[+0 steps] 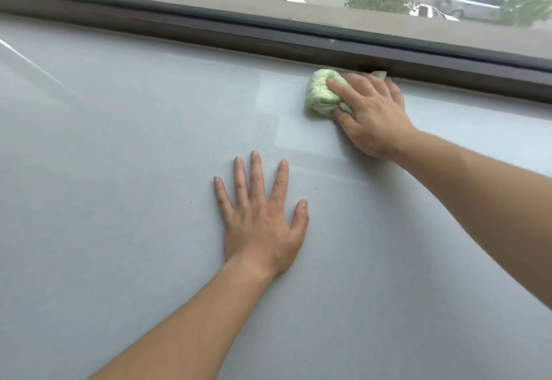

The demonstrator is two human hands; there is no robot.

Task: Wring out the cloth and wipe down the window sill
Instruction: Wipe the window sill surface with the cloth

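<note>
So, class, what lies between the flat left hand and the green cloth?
In the head view, only bare grey sill separates the left hand from the cloth: faint wipe streaks and fine dark specks, no object.

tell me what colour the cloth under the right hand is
Pale green; the cloth shows clearly in the head view, bunched under the right hand.

Our grey window sill (119,185)
A bunched green cloth (321,93) lies at its far edge; our left hand (263,224) lies flat.
</note>
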